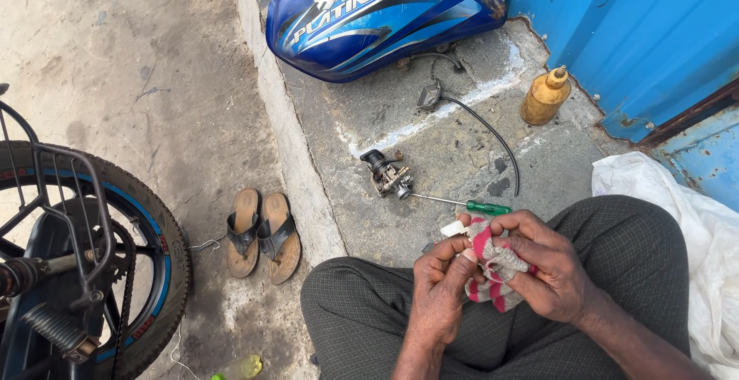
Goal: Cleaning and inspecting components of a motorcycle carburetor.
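My left hand [440, 281] and my right hand [550, 267] meet over my knees, both gripping a red-and-white striped cloth [493, 266]. A small pale part [453, 228] sticks out above the left fingers, partly wrapped by the cloth. On the concrete step just beyond my hands lie a carburetor [389, 175] and a green-handled screwdriver [469, 204].
A blue motorcycle fuel tank [377, 14] rests at the back beside a blue metal wall [647, 33]. A yellow oil bottle [545, 97], a black cable with connector [477, 122], a white sack [693, 226], brown sandals [262, 234] and a motorcycle rear wheel [85, 264] surround me.
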